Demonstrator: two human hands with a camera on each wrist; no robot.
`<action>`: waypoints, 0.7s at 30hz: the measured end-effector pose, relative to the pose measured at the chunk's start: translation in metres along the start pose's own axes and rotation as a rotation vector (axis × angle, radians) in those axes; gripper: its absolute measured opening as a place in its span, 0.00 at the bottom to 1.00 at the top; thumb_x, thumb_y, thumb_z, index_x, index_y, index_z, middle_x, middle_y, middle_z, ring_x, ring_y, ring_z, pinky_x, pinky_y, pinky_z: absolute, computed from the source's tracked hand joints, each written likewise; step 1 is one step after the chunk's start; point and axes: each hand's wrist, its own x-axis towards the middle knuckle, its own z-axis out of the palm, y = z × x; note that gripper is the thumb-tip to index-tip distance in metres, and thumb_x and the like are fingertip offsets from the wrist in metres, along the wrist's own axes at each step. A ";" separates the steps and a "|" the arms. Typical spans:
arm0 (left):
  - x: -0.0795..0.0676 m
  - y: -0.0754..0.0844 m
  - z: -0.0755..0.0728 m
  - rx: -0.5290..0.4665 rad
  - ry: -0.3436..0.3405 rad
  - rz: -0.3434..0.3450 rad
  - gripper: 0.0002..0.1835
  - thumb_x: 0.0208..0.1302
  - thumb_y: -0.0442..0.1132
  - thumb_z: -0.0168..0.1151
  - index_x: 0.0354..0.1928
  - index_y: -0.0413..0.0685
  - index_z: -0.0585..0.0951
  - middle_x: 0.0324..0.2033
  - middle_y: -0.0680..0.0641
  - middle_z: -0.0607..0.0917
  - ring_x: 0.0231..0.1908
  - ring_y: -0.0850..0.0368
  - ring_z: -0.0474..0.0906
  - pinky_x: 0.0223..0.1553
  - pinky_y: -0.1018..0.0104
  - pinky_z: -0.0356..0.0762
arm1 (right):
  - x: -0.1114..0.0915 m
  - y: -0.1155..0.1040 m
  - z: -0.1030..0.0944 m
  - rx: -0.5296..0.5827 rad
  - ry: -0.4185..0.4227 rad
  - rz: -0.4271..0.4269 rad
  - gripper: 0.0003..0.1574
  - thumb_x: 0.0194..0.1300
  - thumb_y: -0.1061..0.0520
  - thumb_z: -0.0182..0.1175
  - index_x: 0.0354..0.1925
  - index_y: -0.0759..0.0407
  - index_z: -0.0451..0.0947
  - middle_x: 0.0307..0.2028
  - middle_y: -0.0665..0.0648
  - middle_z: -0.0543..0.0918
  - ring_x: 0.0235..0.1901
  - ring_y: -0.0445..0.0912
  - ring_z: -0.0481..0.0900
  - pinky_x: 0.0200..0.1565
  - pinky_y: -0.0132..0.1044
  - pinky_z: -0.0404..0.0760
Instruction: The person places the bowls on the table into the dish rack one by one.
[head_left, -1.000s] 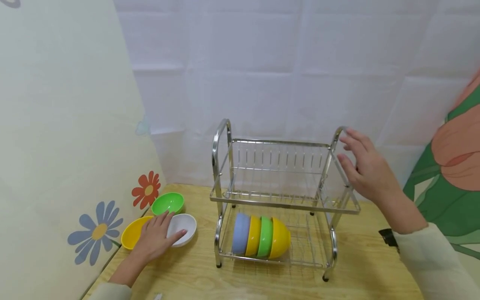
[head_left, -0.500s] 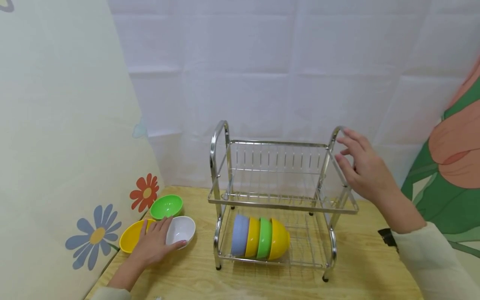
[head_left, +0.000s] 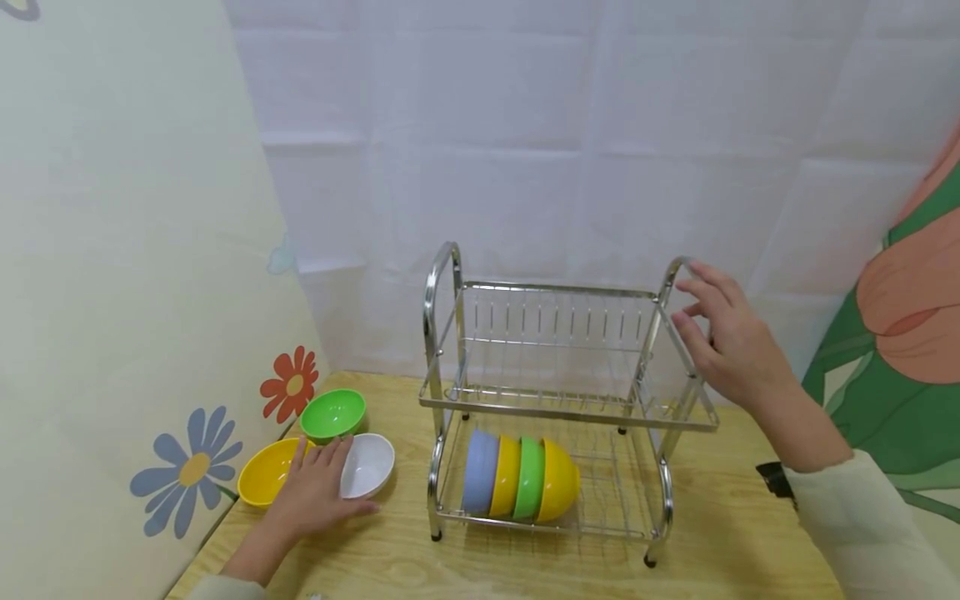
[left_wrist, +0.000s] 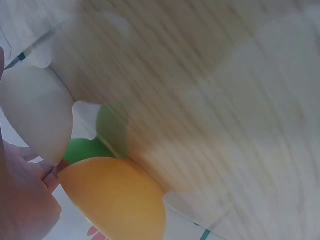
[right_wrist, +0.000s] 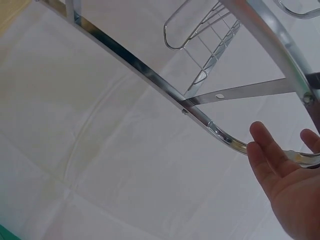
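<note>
My left hand [head_left: 313, 492] hovers low at a white bowl [head_left: 369, 468], fingers lying between it and a yellow bowl [head_left: 264, 473], thumb spread to the right, apart from the white rim. A green bowl [head_left: 333, 415] stands just behind. In the left wrist view, fingers reach between the white bowl [left_wrist: 37, 107] and the yellow bowl [left_wrist: 120, 200]; whether they touch either is unclear. My right hand [head_left: 731, 337] is beside the right end of a two-tier metal dish rack [head_left: 540, 412], fingertips at its curved top rail [right_wrist: 232, 141], fingers loosely bent and not wrapped round it.
Four-colour stack aside, several bowls [head_left: 557, 482] stand on edge in a row on the rack's lower tier, blue at the left. A white cloth [head_left: 525, 125] hangs behind the wooden table [head_left: 390, 558]. A flowered panel [head_left: 150, 292] borders the left side.
My left thumb has come away from the white bowl's rim, and the hand has shifted slightly toward me. The right hand stays nearly still by the rack.
</note>
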 end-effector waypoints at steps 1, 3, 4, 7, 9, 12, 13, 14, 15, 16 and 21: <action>0.000 0.001 0.001 -0.002 0.001 0.004 0.68 0.38 0.82 0.65 0.71 0.34 0.66 0.67 0.32 0.72 0.64 0.30 0.67 0.73 0.32 0.43 | 0.000 0.000 0.000 0.000 0.002 0.000 0.26 0.73 0.58 0.55 0.66 0.63 0.68 0.74 0.62 0.62 0.44 0.56 0.84 0.30 0.44 0.82; 0.000 0.002 0.004 -0.004 0.004 0.009 0.69 0.37 0.81 0.66 0.70 0.33 0.66 0.67 0.32 0.73 0.65 0.31 0.66 0.73 0.33 0.46 | 0.000 -0.001 0.000 0.002 0.005 0.000 0.26 0.73 0.58 0.55 0.66 0.63 0.68 0.74 0.62 0.62 0.44 0.56 0.84 0.30 0.44 0.82; 0.000 0.002 0.005 -0.005 0.003 0.010 0.69 0.36 0.82 0.66 0.70 0.32 0.66 0.66 0.32 0.73 0.66 0.31 0.65 0.73 0.33 0.47 | 0.000 -0.001 0.000 0.002 0.006 0.000 0.26 0.74 0.58 0.55 0.66 0.63 0.68 0.74 0.62 0.62 0.44 0.56 0.84 0.30 0.44 0.82; 0.001 0.003 0.008 -0.001 0.005 0.012 0.70 0.34 0.82 0.67 0.69 0.32 0.66 0.66 0.33 0.73 0.66 0.31 0.64 0.72 0.34 0.54 | -0.001 -0.001 0.001 0.006 0.008 0.001 0.25 0.73 0.59 0.55 0.66 0.64 0.68 0.74 0.62 0.62 0.44 0.56 0.85 0.30 0.44 0.82; 0.001 0.004 0.011 0.000 0.010 0.018 0.71 0.33 0.83 0.67 0.69 0.32 0.67 0.65 0.33 0.74 0.66 0.31 0.64 0.70 0.34 0.59 | -0.002 -0.001 0.001 0.010 0.009 0.004 0.25 0.73 0.59 0.56 0.65 0.64 0.69 0.74 0.62 0.62 0.44 0.56 0.85 0.30 0.43 0.82; 0.002 0.005 0.013 -0.006 0.012 0.026 0.72 0.31 0.82 0.68 0.70 0.32 0.66 0.66 0.33 0.73 0.65 0.32 0.64 0.66 0.35 0.65 | -0.003 -0.001 0.002 0.017 0.012 0.008 0.25 0.73 0.60 0.56 0.64 0.64 0.69 0.74 0.62 0.62 0.44 0.56 0.85 0.30 0.42 0.81; 0.003 0.006 0.014 -0.006 0.010 0.027 0.72 0.31 0.83 0.68 0.70 0.32 0.66 0.66 0.33 0.73 0.65 0.33 0.64 0.66 0.36 0.66 | -0.003 -0.001 0.002 0.018 0.012 0.010 0.24 0.73 0.60 0.56 0.64 0.64 0.69 0.74 0.62 0.62 0.44 0.56 0.85 0.30 0.41 0.81; 0.003 0.007 0.014 -0.008 0.007 0.026 0.73 0.30 0.83 0.68 0.70 0.32 0.66 0.66 0.33 0.73 0.64 0.33 0.65 0.65 0.36 0.68 | -0.003 -0.001 0.002 0.018 0.014 0.011 0.24 0.73 0.60 0.56 0.64 0.64 0.69 0.74 0.62 0.62 0.44 0.56 0.85 0.30 0.41 0.81; 0.003 0.007 0.014 -0.009 0.002 0.024 0.73 0.30 0.83 0.68 0.70 0.33 0.66 0.66 0.33 0.72 0.64 0.34 0.65 0.64 0.37 0.69 | -0.004 -0.001 0.002 0.019 0.014 0.011 0.24 0.73 0.60 0.56 0.64 0.64 0.69 0.74 0.62 0.61 0.44 0.56 0.85 0.30 0.41 0.81; 0.004 0.008 0.013 -0.011 -0.004 0.020 0.73 0.30 0.84 0.68 0.70 0.33 0.66 0.67 0.33 0.72 0.63 0.34 0.65 0.63 0.37 0.69 | -0.004 -0.001 0.002 0.018 0.013 0.012 0.24 0.73 0.59 0.56 0.64 0.64 0.69 0.74 0.62 0.61 0.44 0.56 0.85 0.30 0.41 0.81; 0.005 0.012 0.010 -0.013 -0.024 0.007 0.73 0.30 0.82 0.69 0.71 0.33 0.65 0.67 0.32 0.71 0.61 0.35 0.67 0.61 0.37 0.72 | -0.003 -0.002 0.002 0.012 0.013 0.012 0.25 0.74 0.58 0.55 0.65 0.64 0.69 0.74 0.62 0.61 0.45 0.57 0.85 0.28 0.41 0.80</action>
